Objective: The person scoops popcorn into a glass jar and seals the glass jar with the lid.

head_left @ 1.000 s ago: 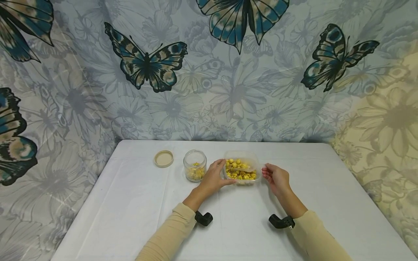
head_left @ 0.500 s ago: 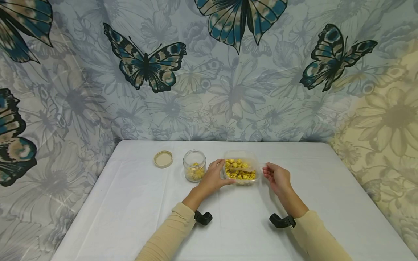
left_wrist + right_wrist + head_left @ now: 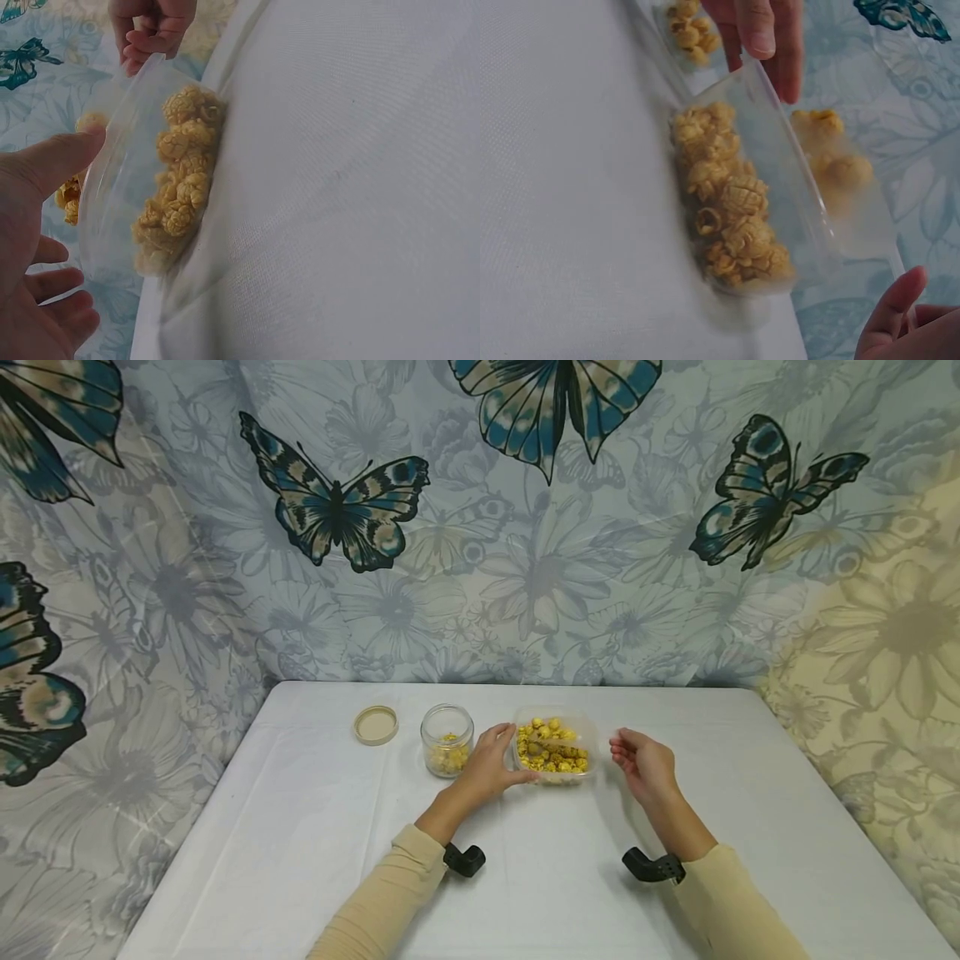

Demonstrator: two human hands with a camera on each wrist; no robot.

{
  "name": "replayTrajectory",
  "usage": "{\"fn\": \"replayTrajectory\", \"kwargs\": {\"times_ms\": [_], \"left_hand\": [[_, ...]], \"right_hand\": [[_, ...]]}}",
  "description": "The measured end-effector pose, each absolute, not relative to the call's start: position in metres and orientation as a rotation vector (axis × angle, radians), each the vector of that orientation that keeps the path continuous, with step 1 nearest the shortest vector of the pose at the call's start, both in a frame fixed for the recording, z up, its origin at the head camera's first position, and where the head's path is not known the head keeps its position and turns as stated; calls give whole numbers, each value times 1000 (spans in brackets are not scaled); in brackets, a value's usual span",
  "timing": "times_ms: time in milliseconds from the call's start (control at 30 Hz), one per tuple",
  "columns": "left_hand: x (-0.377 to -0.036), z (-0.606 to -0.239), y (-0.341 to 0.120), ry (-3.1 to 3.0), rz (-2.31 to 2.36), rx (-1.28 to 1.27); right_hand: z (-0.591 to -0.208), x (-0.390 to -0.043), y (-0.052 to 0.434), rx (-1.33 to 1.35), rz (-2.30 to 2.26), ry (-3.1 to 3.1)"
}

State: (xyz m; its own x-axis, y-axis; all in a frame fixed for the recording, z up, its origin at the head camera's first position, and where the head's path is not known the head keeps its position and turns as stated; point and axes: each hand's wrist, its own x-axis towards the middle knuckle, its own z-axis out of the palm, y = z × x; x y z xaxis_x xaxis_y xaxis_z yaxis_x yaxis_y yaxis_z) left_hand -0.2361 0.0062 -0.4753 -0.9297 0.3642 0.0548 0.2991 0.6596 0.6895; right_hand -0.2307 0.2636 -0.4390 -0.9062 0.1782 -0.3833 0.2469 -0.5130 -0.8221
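Sitting on the white table (image 3: 300, 827) near its middle, the clear plastic container (image 3: 557, 748) is a shallow rounded rectangle whose long axis runs left to right across the head view, its open top facing up. Yellow puffed snack pieces (image 3: 550, 753) fill it, and a pale spoon-like piece lies among them, though it is too small to make out clearly. The left hand (image 3: 487, 766) holds the container's left end: in the left wrist view the thumb (image 3: 56, 157) presses on the near rim while the other fingers curl loosely below it. The right hand (image 3: 643, 764) hovers just beside the container's right end, fingers loosely curled and relaxed, holding nothing; in the right wrist view its thumb tip (image 3: 896, 307) sits close to the rim, and I cannot tell whether it touches. Just left of the left hand stands a small glass jar (image 3: 447, 740), upright and uncovered, with some of the same yellow pieces in its bottom. A round tan lid (image 3: 376, 725) lies flat on the table further left, apart from the jar.
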Motion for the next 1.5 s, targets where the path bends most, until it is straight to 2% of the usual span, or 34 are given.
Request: {"fn": "replayTrajectory", "kwargs": {"times_ms": [900,1500], "left_hand": [[-227,-428,-1,2748,1287,611],[-232,-414,-26,2865,1339,469]], "right_hand": [[-411,-233,262,554,-2659,1497],[-398,-245,243,490,-2651,1470]]}}
